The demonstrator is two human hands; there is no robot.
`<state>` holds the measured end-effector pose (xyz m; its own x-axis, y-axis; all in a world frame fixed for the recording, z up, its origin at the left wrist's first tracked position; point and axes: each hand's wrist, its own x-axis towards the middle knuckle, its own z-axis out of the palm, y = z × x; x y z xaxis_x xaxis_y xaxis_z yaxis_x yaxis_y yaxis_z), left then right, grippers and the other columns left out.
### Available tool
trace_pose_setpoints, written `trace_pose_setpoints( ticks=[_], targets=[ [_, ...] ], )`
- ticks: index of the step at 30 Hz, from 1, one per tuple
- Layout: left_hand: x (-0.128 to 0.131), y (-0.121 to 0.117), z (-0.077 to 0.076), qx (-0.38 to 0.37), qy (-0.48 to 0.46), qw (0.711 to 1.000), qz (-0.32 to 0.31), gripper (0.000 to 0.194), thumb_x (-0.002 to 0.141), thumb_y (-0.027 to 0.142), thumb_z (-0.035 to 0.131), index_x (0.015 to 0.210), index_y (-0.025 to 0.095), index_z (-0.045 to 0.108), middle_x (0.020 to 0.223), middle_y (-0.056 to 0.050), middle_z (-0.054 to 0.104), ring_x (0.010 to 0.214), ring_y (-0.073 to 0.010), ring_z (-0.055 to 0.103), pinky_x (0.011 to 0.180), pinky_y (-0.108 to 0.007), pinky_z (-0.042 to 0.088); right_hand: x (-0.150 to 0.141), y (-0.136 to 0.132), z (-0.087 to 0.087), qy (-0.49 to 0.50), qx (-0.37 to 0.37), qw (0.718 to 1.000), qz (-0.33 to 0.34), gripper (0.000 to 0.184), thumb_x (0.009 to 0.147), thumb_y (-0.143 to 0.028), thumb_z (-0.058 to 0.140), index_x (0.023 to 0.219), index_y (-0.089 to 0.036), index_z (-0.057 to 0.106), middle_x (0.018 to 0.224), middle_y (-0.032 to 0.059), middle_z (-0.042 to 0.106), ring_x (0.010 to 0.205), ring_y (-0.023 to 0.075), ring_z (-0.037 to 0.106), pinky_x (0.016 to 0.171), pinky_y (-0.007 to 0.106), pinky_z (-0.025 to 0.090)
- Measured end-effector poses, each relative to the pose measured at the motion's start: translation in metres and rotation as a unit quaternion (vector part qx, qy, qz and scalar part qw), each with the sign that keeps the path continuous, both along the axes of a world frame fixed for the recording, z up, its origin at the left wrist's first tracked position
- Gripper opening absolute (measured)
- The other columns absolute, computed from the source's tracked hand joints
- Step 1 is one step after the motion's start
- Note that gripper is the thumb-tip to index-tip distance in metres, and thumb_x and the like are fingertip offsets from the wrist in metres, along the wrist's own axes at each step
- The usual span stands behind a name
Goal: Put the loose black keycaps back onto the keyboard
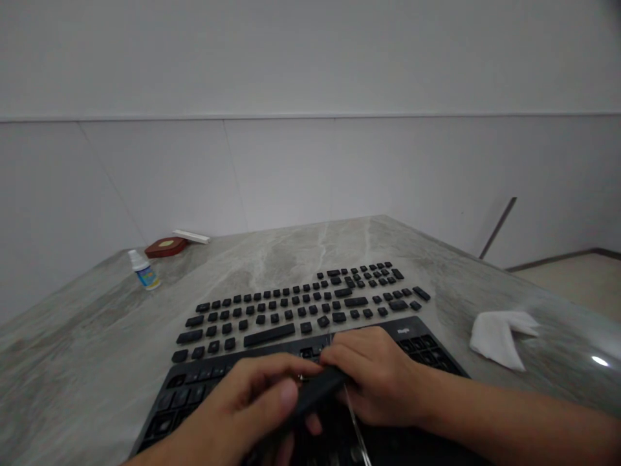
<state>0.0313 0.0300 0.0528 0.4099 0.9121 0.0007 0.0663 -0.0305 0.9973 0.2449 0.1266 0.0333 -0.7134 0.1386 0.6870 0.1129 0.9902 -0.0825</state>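
Note:
A black keyboard (165,414) lies in front of me, with many of its keycaps off its frame. Above it, my left hand (242,401) grips a dark bar-shaped piece (320,389), thumb on the near side and fingertips showing beneath. My right hand (373,372) is closed at that piece's far end, its fingers partly hidden. Thin metal wires (358,424) stick out below the right hand; from here I cannot tell whether they belong to the dark piece. Loose black keycaps (269,335) lie in rows on the table beyond the keyboard.
On the grey marbled table (276,262), a white spray bottle (144,270) with a blue label stands at left. Behind it are a reddish-brown case (165,248) and a white strip (191,237). A folded white cloth (499,338) rests at right. A pale wall (310,168) borders the back.

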Motion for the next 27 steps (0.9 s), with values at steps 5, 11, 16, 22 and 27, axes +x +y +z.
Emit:
trace_pose_setpoints(
  ticks=[5, 11, 16, 22, 27],
  targets=[
    [-0.013, 0.014, -0.02, 0.107, 0.049, 0.984, 0.131, 0.035, 0.1, 0.043, 0.044, 0.092, 0.017, 0.066, 0.071, -0.003, 0.063, 0.049, -0.0102, 0.054, 0.043, -0.018, 0.04, 0.003, 0.011, -0.001, 0.028, -0.359, 0.933, -0.014, 0.031, 0.086, -0.029, 0.054, 0.058, -0.017, 0.049, 0.049, -0.0044, 0.046, 0.044, 0.0077, 0.04, 0.043, 0.02, 0.029],
    [-0.006, 0.011, -0.023, 0.341, 0.271, 0.898, 0.071, 0.023, 0.094, 0.012, 0.043, 0.099, 0.02, 0.063, 0.09, -0.004, 0.063, 0.079, -0.016, 0.062, 0.069, -0.027, 0.051, 0.003, 0.015, 0.001, -0.061, -0.484, 0.872, 0.036, 0.036, 0.088, -0.04, 0.051, 0.062, -0.015, 0.054, 0.052, -0.0022, 0.052, 0.047, 0.0085, 0.045, 0.046, 0.019, 0.034],
    [-0.007, 0.007, -0.026, 0.382, 0.312, 0.869, 0.035, 0.026, 0.088, 0.007, 0.043, 0.105, 0.018, 0.059, 0.105, -0.009, 0.059, 0.089, -0.0195, 0.062, 0.074, -0.031, 0.054, 0.003, 0.018, -0.003, -0.098, -0.308, 0.94, 0.108, 0.013, 0.076, -0.026, 0.049, 0.065, -0.018, 0.045, 0.055, -0.0047, 0.041, 0.048, 0.0088, 0.035, 0.046, 0.022, 0.027],
    [-0.008, 0.006, -0.028, 0.391, 0.324, 0.861, 0.028, 0.027, 0.089, 0.007, 0.041, 0.103, 0.019, 0.061, 0.113, -0.01, 0.056, 0.091, -0.0204, 0.062, 0.073, -0.033, 0.056, 0.002, 0.021, -0.012, -0.174, -0.067, 0.974, 0.127, 0.012, 0.055, -0.027, 0.041, 0.066, -0.022, 0.039, 0.06, -0.001, 0.046, 0.05, 0.0134, 0.032, 0.047, 0.03, 0.024],
    [-0.005, 0.005, -0.028, 0.431, 0.335, 0.837, 0.039, 0.028, 0.087, 0.004, 0.042, 0.103, 0.018, 0.061, 0.108, -0.009, 0.06, 0.087, -0.0194, 0.062, 0.071, -0.033, 0.057, 0.003, 0.022, -0.017, -0.215, 0.01, 0.968, 0.128, 0.013, 0.058, -0.03, 0.043, 0.068, -0.022, 0.042, 0.061, -0.0013, 0.049, 0.05, 0.0143, 0.034, 0.047, 0.032, 0.024]
  ],
)
